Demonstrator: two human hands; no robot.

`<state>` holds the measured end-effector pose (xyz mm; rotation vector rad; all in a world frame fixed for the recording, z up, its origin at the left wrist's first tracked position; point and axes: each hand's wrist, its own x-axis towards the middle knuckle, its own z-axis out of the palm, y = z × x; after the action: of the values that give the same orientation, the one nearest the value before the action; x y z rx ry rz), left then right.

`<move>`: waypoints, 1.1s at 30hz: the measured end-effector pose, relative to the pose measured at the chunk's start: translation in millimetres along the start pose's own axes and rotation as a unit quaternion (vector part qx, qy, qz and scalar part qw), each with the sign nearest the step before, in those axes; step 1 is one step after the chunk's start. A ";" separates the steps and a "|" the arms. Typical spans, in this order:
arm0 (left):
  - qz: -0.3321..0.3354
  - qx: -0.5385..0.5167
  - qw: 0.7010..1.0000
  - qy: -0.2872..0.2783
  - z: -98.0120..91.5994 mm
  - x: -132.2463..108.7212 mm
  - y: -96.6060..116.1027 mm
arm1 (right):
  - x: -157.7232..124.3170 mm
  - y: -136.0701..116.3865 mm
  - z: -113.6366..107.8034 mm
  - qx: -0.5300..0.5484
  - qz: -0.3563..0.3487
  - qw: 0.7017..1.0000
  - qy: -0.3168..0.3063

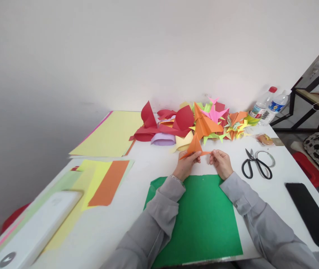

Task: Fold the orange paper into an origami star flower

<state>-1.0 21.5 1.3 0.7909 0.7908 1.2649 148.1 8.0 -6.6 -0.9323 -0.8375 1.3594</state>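
Note:
An orange folded-paper piece [194,146] with a tall pointed fin is held above the far edge of a green sheet [201,216]. My left hand [186,164] is closed on its body, thumb on the near side. My right hand [220,163] pinches the thin tip that sticks out to the right. Just behind my hands lies a heap of folded paper: a larger orange paper plane [204,123], a pink pointed piece [214,111], red curved pieces [183,121], a lilac band [163,139] and several yellow and green ones.
Black-handled scissors [256,166] and a ring of wire [271,158] lie to the right, with a black phone [312,215] nearer. Two bottles [275,106] stand by the wall. Yellow sheets [106,134], an orange strip [110,183] and a white device [40,228] are on the left.

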 end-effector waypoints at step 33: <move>-0.058 0.020 0.997 -0.047 1.9 -3.1 0.9 | -9.8 -4.0 3.0 -0.169 0.003 0.985 -0.032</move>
<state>-0.3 18.5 3.3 0.8193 0.7775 1.1036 146.5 -1.6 -1.4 -1.1560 -1.1384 1.2790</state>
